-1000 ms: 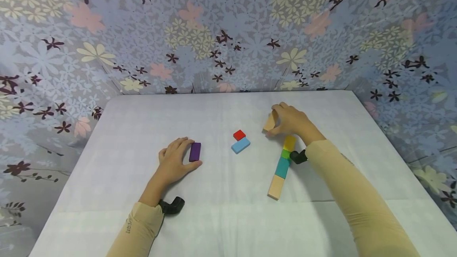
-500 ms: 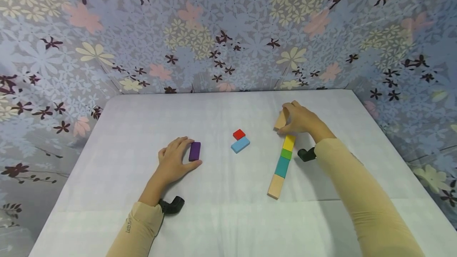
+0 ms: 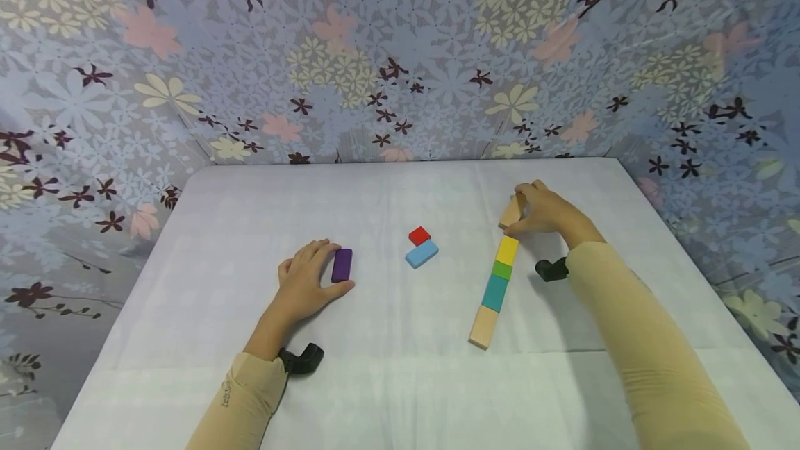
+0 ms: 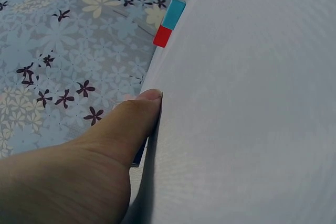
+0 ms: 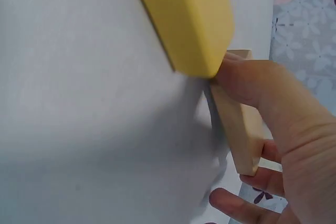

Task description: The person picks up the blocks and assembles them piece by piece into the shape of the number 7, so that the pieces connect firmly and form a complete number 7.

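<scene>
My right hand (image 3: 548, 212) pinches a plain wooden block (image 3: 512, 212) between thumb and fingers, just beyond the far end of a row of blocks. The row runs from a yellow block (image 3: 507, 251) through a green one (image 3: 502, 269) and a teal one (image 3: 495, 293) to a plain wooden one (image 3: 484, 327). In the right wrist view the held block (image 5: 237, 124) lies close to the yellow block (image 5: 189, 19). My left hand (image 3: 306, 287) rests on the cloth, thumb and fingers around a purple block (image 3: 342, 265); whether they touch it is unclear.
A red block (image 3: 419, 235) and a light blue block (image 3: 421, 254) lie together near the middle of the white cloth (image 3: 387, 367). A flower-patterned curtain (image 3: 412, 54) stands behind the table and at both sides.
My right hand has moved to the right with the wooden block, from the left of the yellow block to beyond its far end. The left hand has stayed by the purple block.
</scene>
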Action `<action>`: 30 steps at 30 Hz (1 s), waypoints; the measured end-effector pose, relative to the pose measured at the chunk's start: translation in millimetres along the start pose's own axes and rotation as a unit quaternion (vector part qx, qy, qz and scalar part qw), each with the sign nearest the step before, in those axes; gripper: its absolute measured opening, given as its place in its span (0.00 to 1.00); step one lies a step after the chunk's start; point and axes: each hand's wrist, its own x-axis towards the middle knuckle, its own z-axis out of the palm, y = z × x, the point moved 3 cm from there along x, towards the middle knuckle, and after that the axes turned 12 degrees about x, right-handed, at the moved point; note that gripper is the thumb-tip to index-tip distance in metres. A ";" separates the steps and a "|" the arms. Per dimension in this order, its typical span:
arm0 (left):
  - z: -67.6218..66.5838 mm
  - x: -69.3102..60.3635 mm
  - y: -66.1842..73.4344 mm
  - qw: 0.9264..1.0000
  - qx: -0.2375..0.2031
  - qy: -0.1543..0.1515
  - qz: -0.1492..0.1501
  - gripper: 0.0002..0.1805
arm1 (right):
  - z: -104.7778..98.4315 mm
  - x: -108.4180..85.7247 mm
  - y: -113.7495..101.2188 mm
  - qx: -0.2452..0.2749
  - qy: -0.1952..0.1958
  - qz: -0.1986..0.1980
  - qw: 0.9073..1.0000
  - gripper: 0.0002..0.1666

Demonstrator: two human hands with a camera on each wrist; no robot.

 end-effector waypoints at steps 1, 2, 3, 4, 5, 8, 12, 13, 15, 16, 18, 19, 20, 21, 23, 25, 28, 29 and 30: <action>0.1 -0.2 0.0 1.000 -0.001 0.000 0.000 0.40 | 0.0 -0.1 1.6 -0.001 -0.003 0.001 1.000 0.66; 0.1 -0.4 -0.1 1.000 -0.002 -0.001 -0.001 0.40 | 0.2 0.0 3.2 0.000 -0.007 0.001 1.000 0.66; 0.2 -0.5 -0.1 1.000 -0.002 -0.001 -0.001 0.40 | 0.3 0.1 4.8 0.002 -0.009 0.002 1.000 0.65; 0.2 -0.5 -0.1 1.000 -0.001 0.000 -0.001 0.40 | 0.6 0.1 6.0 0.002 -0.012 0.001 1.000 0.65; 0.2 -0.6 -0.1 1.000 -0.002 0.000 -0.001 0.40 | 0.9 -0.3 6.7 0.004 -0.016 0.000 1.000 0.66; 0.2 -0.4 0.0 1.000 -0.001 -0.001 -0.001 0.40 | 1.9 -1.6 9.5 0.002 -0.023 -0.005 1.000 0.66; 0.1 0.0 0.1 1.000 -0.002 -0.002 -0.001 0.40 | 3.1 -4.2 13.4 0.004 -0.032 -0.002 0.999 0.66; 0.0 0.1 0.0 1.000 -0.001 -0.002 -0.001 0.40 | 3.3 -4.9 14.2 0.008 -0.035 0.000 0.999 0.66; -0.2 0.2 0.0 1.000 -0.001 -0.002 0.000 0.40 | 3.3 -6.2 15.5 0.010 -0.039 0.001 0.999 0.64; -0.5 0.2 0.0 1.000 -0.001 -0.001 0.000 0.40 | 3.3 -6.8 15.9 0.012 -0.040 0.001 0.999 0.62; -1.0 0.1 0.1 1.000 0.000 -0.001 0.000 0.40 | 3.2 -7.6 16.3 0.015 -0.042 -0.003 0.999 0.58; -1.3 0.0 0.2 1.000 0.000 -0.002 0.000 0.40 | 2.8 -8.3 15.6 0.017 -0.043 -0.006 0.999 0.55; -1.0 -0.2 0.0 1.000 0.001 -0.001 0.000 0.40 | 2.8 -8.4 15.7 0.017 -0.042 -0.010 0.999 0.53; -0.8 -0.2 -0.2 1.000 0.002 0.000 0.000 0.40 | 3.1 -8.3 16.2 0.020 -0.042 -0.013 0.999 0.51; -0.2 -0.3 -0.7 1.000 0.003 0.001 0.001 0.40 | 3.4 -8.7 16.6 0.022 -0.044 -0.022 0.999 0.49; 0.5 -0.1 -1.1 1.000 0.004 0.003 0.002 0.40 | 3.7 -9.7 16.5 0.023 -0.045 -0.027 0.998 0.48; 1.3 0.5 -1.6 1.000 0.005 0.002 0.003 0.41 | 4.1 -11.9 16.0 0.019 -0.047 -0.032 0.998 0.47; 1.5 0.8 -1.7 1.000 0.005 0.000 0.003 0.41 | 4.2 -12.7 15.5 0.018 -0.047 -0.030 0.998 0.47; 1.7 1.2 -1.7 1.000 0.006 -0.001 0.003 0.41 | 4.5 -13.4 15.5 0.018 -0.047 -0.029 0.998 0.47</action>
